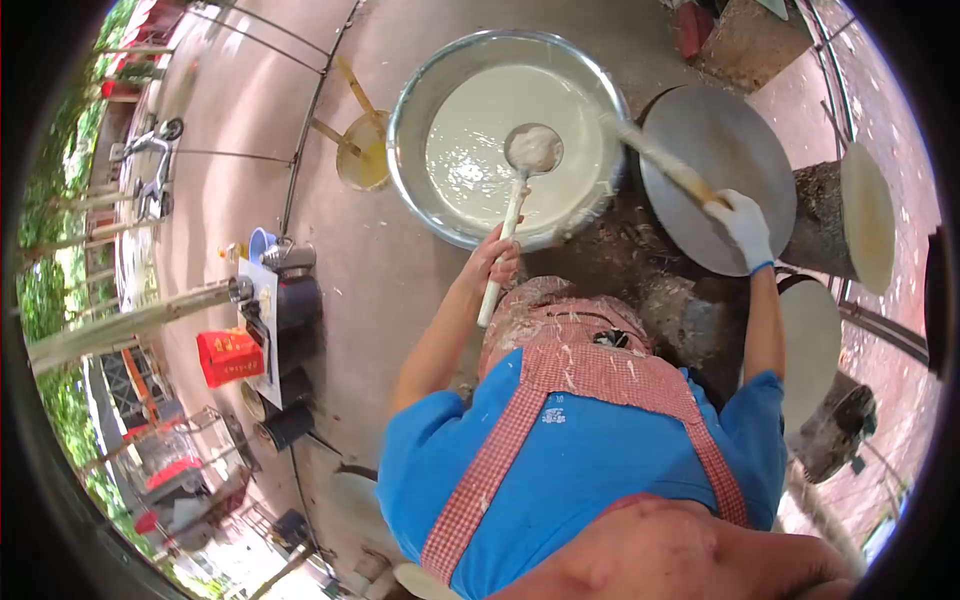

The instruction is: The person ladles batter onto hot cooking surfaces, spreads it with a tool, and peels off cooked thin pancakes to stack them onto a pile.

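Observation:
My left hand (pixel 495 258) is wrapped round the white handle of a ladle (pixel 535 150). Pale batter fills the ladle's bowl, which is over a large metal basin (pixel 405 190) of white batter (pixel 470 150). Gloved in white, my right hand (pixel 742 230) grips a long wooden-handled tool (pixel 680 175). Its pale far end is blurred and reaches toward the basin's right rim, so I cannot tell its exact kind. Beneath the tool and my right hand lies a round, flat grey griddle (pixel 715 130).
Left of the basin, a small bucket (pixel 363 165) holds yellow liquid and two sticks. More round griddles (pixel 868 215) stand at the right, one beside my right arm (pixel 810 340). A side table (pixel 262 335) at the left has a red bag (pixel 228 357) and containers near it.

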Available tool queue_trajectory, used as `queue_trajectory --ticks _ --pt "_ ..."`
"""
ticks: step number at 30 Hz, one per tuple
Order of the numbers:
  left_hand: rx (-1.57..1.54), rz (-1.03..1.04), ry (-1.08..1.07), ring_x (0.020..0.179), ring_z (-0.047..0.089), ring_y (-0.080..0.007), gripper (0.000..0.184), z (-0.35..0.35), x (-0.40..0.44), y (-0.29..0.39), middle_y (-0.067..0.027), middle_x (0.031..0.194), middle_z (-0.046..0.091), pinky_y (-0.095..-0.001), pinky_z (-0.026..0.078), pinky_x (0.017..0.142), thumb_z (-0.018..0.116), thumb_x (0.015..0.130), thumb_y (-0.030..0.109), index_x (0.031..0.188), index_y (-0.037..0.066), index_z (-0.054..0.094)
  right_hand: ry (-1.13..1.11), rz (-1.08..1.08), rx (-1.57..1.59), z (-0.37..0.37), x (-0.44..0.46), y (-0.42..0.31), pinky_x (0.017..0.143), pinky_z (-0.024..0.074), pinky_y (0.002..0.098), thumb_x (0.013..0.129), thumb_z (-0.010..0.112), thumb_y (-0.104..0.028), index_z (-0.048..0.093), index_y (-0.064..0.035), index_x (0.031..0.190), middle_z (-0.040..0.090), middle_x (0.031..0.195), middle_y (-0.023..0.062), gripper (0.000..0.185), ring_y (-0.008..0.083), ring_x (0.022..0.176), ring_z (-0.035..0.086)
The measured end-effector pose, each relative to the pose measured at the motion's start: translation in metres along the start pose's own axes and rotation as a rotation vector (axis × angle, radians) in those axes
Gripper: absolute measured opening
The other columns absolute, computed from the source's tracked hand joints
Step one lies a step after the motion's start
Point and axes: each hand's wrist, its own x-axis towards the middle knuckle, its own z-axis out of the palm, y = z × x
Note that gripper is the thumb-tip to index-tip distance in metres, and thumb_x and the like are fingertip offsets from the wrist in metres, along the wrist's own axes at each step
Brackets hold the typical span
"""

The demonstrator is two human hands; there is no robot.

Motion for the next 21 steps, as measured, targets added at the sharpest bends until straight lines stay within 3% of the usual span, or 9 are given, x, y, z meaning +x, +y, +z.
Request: queue_trajectory --ticks 2,4,5,7,11,13,14,17,21 --pt "0.046 -0.073 0.041 0.040 0.033 -0.0084 0.042 -0.048 0.027 0.038 -0.0023 0.060 0.039 -0.0184 0.027 0.030 0.051 0.083 0.011 0.121 0.014 0.036 -0.042 -0.125 -0.373 0.052 0.003 -0.067 0.059 0.0444 0.0384 0.071 0.059 -0.031 0.060 -0.0040 0.079 0.059 0.065 0.0145 0.028 0.0257 0.066 0.060" --pt "0.267 -0.137 0.649 0.034 0.029 -0.0100 0.017 -0.108 0.057 0.046 -0.0012 0.047 0.031 -0.0225 0.026 0.030 0.048 0.084 0.013 0.099 0.008 0.040 -0.156 -0.190 -0.653 0.115 -0.006 -0.102 0.065 0.0459 0.0403 0.070 0.059 -0.032 0.059 -0.0067 0.076 0.061 0.072 0.0153 0.026 0.0303 0.072 0.060" --pt "0.240 -0.264 0.593 0.033 0.031 -0.0124 0.013 -0.122 0.058 0.059 -0.0009 0.044 0.030 -0.0269 0.026 0.030 0.047 0.084 0.011 0.086 0.006 0.035 -0.218 -0.240 -0.735 0.127 -0.009 -0.128 0.067 0.0463 0.0401 0.070 0.059 -0.033 0.058 -0.0077 0.076 0.061 0.075 0.0148 0.026 0.0309 0.075 0.060" --pt "0.489 -0.284 0.710 0.032 0.031 -0.0136 0.013 -0.125 0.064 0.065 -0.0008 0.044 0.031 -0.0284 0.028 0.031 0.047 0.084 0.012 0.084 0.003 0.038 -0.210 -0.153 -0.514 0.106 -0.024 -0.150 0.065 0.0454 0.0417 0.072 0.059 -0.040 0.060 -0.0072 0.077 0.061 0.073 0.0151 0.033 0.0321 0.075 0.060" --pt "0.483 -0.172 0.595 0.031 0.030 -0.0144 0.014 -0.116 0.053 0.057 -0.0015 0.042 0.032 -0.0295 0.029 0.031 0.047 0.084 0.013 0.078 0.002 0.040 -0.195 0.074 -0.476 0.158 -0.058 -0.111 0.067 0.0440 0.0412 0.072 0.059 -0.044 0.062 -0.0066 0.085 0.061 0.078 0.0181 0.039 0.0333 0.078 0.058" --pt "-0.012 -0.361 0.501 0.030 0.029 -0.0134 0.019 -0.084 0.047 0.074 -0.0013 0.043 0.032 -0.0304 0.030 0.029 0.049 0.084 0.015 0.071 0.004 0.041 -0.149 0.143 -0.383 0.185 -0.090 -0.111 0.068 0.0440 0.0445 0.073 0.057 -0.049 0.059 -0.0063 0.085 0.061 0.078 0.0196 0.045 0.0367 0.076 0.058" --pt "-0.137 -0.416 0.462 0.032 0.027 -0.0062 0.030 -0.045 0.028 0.087 0.0027 0.046 0.031 -0.0218 0.024 0.026 0.049 0.086 0.016 0.060 0.011 0.035 -0.132 0.186 -0.380 0.178 -0.104 -0.126 0.066 0.0447 0.0442 0.074 0.056 -0.049 0.059 -0.0067 0.088 0.061 0.078 0.0196 0.044 0.0366 0.074 0.059" --pt "-0.377 -0.422 0.230 0.034 0.027 -0.0044 0.024 0.036 -0.012 0.134 0.0026 0.050 0.032 -0.0180 0.023 0.024 0.048 0.087 0.018 0.068 0.008 0.040 0.114 0.108 -0.247 0.157 -0.131 -0.155 0.065 0.0456 0.0434 0.076 0.057 -0.045 0.058 -0.0064 0.090 0.061 0.079 0.0193 0.041 0.0352 0.074 0.059" --pt "-0.003 -0.098 -0.076 0.037 0.026 -0.0024 0.009 0.167 -0.082 0.190 0.0026 0.053 0.030 -0.0134 0.019 0.024 0.051 0.086 0.016 0.088 0.011 0.042 0.581 -0.270 -0.096 0.114 -0.111 -0.197 0.060 0.0472 0.0378 0.074 0.066 -0.027 0.060 -0.0006 0.090 0.062 0.078 0.0176 0.032 0.0328 0.069 0.060"
